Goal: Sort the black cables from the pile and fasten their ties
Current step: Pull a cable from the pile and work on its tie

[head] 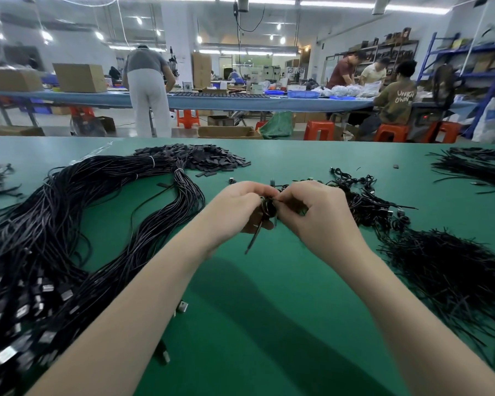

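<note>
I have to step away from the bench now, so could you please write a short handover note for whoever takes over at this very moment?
Left hand and right hand: both grip one small coiled cable held above the green table, fingertips pinching at its tie; one loose end hangs below.
Unsorted long cables: big pile on the left, connector ends nearest you.
Black tie strips: heap at the far side.
Done: tied coils piled just right of the hands.
Loose thin ties: heap at near right.
Left: finish this tie, add the coil to the right pile, carry on through the left pile.
</note>
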`<control>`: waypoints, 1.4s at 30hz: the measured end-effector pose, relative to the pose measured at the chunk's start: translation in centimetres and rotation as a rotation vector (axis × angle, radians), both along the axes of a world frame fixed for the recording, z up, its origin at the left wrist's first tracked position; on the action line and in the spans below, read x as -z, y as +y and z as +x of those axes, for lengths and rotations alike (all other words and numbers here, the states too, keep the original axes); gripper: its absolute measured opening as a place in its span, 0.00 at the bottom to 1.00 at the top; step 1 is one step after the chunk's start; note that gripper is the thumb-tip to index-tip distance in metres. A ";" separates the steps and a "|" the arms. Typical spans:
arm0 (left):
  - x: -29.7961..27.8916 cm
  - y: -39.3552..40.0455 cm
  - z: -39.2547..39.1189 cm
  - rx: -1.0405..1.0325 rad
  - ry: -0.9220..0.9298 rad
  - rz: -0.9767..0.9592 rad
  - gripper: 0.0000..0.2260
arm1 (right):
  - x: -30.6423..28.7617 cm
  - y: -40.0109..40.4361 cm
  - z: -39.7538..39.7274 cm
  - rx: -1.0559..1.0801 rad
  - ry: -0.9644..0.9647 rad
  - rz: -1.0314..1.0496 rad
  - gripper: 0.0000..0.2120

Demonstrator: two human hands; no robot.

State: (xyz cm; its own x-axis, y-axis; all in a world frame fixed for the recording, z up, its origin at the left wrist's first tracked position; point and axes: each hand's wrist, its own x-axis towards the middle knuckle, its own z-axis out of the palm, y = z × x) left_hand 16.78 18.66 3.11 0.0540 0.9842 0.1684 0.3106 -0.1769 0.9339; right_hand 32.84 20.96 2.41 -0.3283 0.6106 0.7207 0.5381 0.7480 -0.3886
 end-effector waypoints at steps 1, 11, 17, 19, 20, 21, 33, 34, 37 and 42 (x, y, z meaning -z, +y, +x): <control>-0.1 0.0 -0.2 0.033 -0.048 -0.058 0.18 | 0.0 0.1 0.1 -0.003 -0.045 0.047 0.02; -0.1 0.3 -1.6 -0.076 0.271 0.380 0.05 | 0.6 0.0 -0.7 -0.010 0.162 0.050 0.04; 0.3 0.3 -0.9 -0.175 0.248 0.386 0.05 | 0.4 -0.2 -0.6 -0.033 0.194 -0.019 0.04; 0.5 0.1 -0.3 -0.220 0.177 0.310 0.08 | 0.5 -0.3 -0.6 -0.003 0.138 0.087 0.03; 0.6 0.0 0.0 -0.246 0.094 0.243 0.12 | 0.7 -0.3 -0.7 0.000 0.101 0.162 0.03; 0.6 -0.1 0.3 -0.262 -0.017 0.160 0.15 | 0.9 -0.3 -0.7 -0.002 0.053 0.239 0.02; -0.8 -0.7 -0.7 0.122 -0.278 -0.024 0.18 | 0.8 0.0 -0.4 0.014 0.163 0.259 0.03; -0.7 -0.7 -0.9 0.110 -0.189 0.058 0.19 | 0.7 0.0 -0.4 0.012 0.196 0.200 0.04; -0.5 -0.6 -1.3 0.067 -0.034 0.231 0.17 | 0.5 -0.2 -0.6 0.021 0.264 0.036 0.04; -0.6 -0.1 -1.5 -0.064 0.193 0.440 0.15 | 0.4 -0.3 -0.7 0.003 0.257 -0.042 0.05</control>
State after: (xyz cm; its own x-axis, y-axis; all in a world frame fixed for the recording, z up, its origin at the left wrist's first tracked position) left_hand 15.26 18.53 3.66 0.0672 0.8243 0.5621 0.4944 -0.5169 0.6989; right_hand 32.13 20.63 2.05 -0.1359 0.6426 0.7541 0.4201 0.7267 -0.5435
